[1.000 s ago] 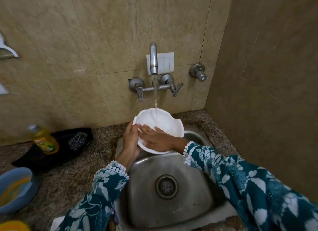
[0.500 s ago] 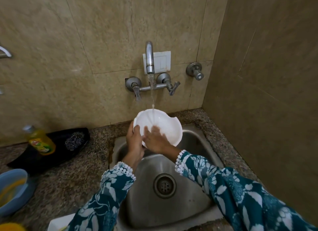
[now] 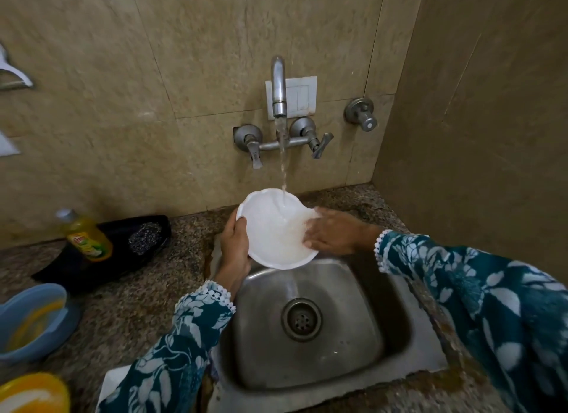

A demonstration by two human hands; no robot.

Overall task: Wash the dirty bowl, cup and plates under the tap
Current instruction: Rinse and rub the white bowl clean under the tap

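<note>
Head view: the white bowl (image 3: 276,231) is over the sink (image 3: 384,366) under the tap (image 3: 279,86). Left hand (image 3: 235,246) grips its rim. Right hand (image 3: 333,232), rubbing the near side a second ago, now lies flat, fingers straight, at the right edge, probably rinsing.
</note>
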